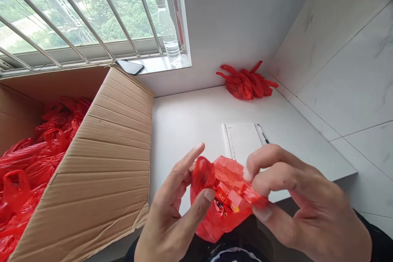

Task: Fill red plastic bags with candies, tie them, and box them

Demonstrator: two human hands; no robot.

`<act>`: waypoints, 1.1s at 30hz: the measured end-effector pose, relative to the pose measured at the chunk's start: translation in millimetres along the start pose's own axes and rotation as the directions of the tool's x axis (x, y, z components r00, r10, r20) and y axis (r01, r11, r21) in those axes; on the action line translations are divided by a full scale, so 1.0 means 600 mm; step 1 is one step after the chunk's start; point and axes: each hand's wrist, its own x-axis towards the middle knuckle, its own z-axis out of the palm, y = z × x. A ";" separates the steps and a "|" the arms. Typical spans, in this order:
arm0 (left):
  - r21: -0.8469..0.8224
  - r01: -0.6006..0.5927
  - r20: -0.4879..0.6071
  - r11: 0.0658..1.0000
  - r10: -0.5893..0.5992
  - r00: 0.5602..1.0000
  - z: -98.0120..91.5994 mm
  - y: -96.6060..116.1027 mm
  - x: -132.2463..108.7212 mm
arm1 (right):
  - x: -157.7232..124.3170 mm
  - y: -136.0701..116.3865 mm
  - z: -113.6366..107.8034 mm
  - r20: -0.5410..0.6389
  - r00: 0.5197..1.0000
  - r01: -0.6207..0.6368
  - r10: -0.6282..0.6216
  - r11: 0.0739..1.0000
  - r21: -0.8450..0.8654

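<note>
A red plastic bag [215, 229] hangs between my two hands near the table's front edge, its mouth spread apart. Inside it lie small red printed packets [225, 198], partly hidden by the plastic. My left hand [178, 208] pinches one handle of the bag between thumb and fingers. At the other side, my right hand [294, 192] grips the gathered plastic of the opposite handle between thumb and fingertips. Just beyond the bag, an open notebook [244, 137] lies on the white table [184, 118], with a pen [263, 134] along its right side.
At left stands a large open cardboard box [107, 163] filled with several red bags [46, 159]. More tied red bags [248, 84] sit at the back by the wall. A clear water bottle [168, 35] and a phone [130, 66] rest on the sill of the barred window.
</note>
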 end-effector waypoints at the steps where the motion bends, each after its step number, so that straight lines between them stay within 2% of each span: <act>1: -0.020 0.011 0.008 1.000 -0.011 1.000 0.002 -0.002 0.002 | 0.006 0.000 0.006 0.005 1.000 0.009 -0.009 1.000 -0.018; 4: -0.056 0.040 0.003 0.998 -0.040 0.999 0.008 -0.006 0.014 | 0.022 0.004 0.022 0.039 0.999 0.002 -0.004 0.999 0.034; 6: -0.085 0.051 -0.042 0.995 -0.054 0.998 0.009 -0.008 0.022 | 0.031 0.009 0.033 0.053 0.997 -0.052 0.048 0.995 0.090; 9: -0.173 0.083 -0.058 0.981 -0.094 0.994 0.008 -0.010 0.028 | 0.043 0.020 0.048 0.058 0.987 -0.151 0.147 0.987 0.062; 13: -0.301 0.095 0.071 0.949 -0.077 0.995 0.004 -0.017 0.026 | 0.056 0.027 0.061 0.163 0.980 -0.124 0.115 0.991 0.043; 15: -0.335 0.108 0.143 0.936 -0.063 0.988 0.001 -0.021 0.023 | 0.061 0.027 0.063 0.167 0.983 -0.085 0.073 0.994 0.064; 17: -0.332 0.146 0.168 0.932 -0.094 0.981 -0.003 -0.023 0.022 | 0.064 0.027 0.064 0.152 0.986 -0.073 0.062 0.995 0.067; 20: -0.300 0.183 0.141 0.936 -0.146 0.979 -0.009 -0.025 0.020 | 0.068 0.030 0.065 0.188 0.977 -0.119 0.105 0.991 0.065; 23: -0.267 0.161 0.159 0.950 -0.121 0.980 -0.018 -0.031 0.016 | 0.073 0.034 0.067 0.195 0.977 -0.105 0.084 0.989 0.102; 25: -0.182 0.131 0.163 0.975 -0.101 0.981 -0.024 -0.038 0.011 | 0.075 0.034 0.067 0.137 0.990 -0.056 0.039 0.991 0.123; 27: -0.013 0.092 0.122 0.996 -0.090 0.988 -0.032 -0.049 0.006 | 0.076 0.032 0.067 0.052 0.998 -0.041 0.034 0.990 0.137; 29: 0.155 0.048 0.016 0.987 -0.051 0.999 -0.043 -0.062 0.004 | 0.076 0.025 0.066 -0.029 0.999 -0.019 0.024 0.989 0.149; 31: 0.242 0.019 -0.130 0.970 0.013 0.991 -0.055 -0.075 0.004 | 0.074 0.016 0.068 -0.103 0.994 0.054 -0.041 0.991 0.121; 33: 0.301 -0.038 -0.210 0.953 0.105 0.972 -0.065 -0.085 0.007 | 0.072 0.008 0.074 -0.184 0.973 0.152 -0.139 0.987 0.060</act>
